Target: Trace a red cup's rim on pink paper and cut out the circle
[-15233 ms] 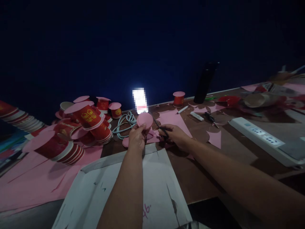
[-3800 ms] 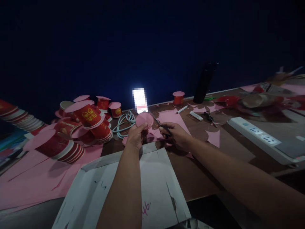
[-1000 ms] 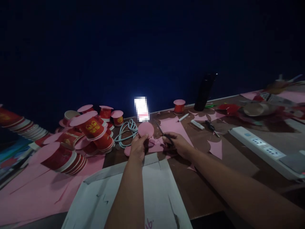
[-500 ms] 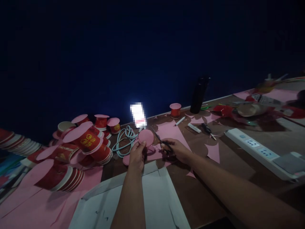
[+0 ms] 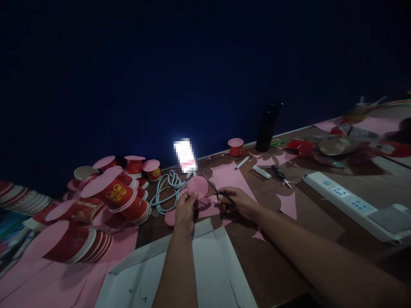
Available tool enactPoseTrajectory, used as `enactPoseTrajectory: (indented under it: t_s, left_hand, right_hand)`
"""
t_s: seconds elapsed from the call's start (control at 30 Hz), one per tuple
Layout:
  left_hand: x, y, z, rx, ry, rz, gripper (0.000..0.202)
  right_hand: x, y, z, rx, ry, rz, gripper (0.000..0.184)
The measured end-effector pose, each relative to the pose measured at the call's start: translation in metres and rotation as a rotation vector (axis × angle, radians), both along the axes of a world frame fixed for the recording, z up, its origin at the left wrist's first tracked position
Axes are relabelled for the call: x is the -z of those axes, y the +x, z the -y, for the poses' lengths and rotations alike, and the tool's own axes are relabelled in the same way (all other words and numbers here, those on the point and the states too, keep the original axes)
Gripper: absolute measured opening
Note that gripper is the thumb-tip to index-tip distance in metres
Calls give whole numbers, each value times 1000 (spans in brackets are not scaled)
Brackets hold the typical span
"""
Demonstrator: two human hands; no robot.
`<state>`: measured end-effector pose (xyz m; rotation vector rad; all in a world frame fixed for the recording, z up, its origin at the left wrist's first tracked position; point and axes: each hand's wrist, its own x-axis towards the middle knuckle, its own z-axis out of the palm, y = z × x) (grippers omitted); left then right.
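Between thumb and fingers, my left hand pinches a pink paper circle, held up over the table. A pair of dark scissors is in my right hand, its fingers wrapped round the handles. The blades point up and left, close to the circle's right edge. Another rounded pink paper piece lies just left of my left wrist. Beneath the hands spreads a pink paper sheet with a cut edge.
Red paper cups with pink discs crowd the left. A coiled cable and a lit phone are behind my left hand. A white box lid lies in front. Rightward are a dark bottle, more scissors and a power strip.
The view has shifted slightly. My left hand still pinches the paper circle and my right still holds the scissors beside it, with little other movement.
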<state>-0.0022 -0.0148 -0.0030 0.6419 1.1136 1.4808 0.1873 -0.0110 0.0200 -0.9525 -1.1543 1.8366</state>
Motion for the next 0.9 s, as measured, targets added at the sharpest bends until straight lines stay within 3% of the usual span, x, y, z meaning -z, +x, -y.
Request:
enactPoseTrajectory:
  t_s: [0.53,0.9]
  left_hand:
    - [1,0,-2,-36,-22,-36,38]
    - [-8,2,-1,-89,-62,49,45]
  right_hand:
    - [-7,-1,-1,59,32,86,42]
    - [-9,-2,-1,138,-42,98,46]
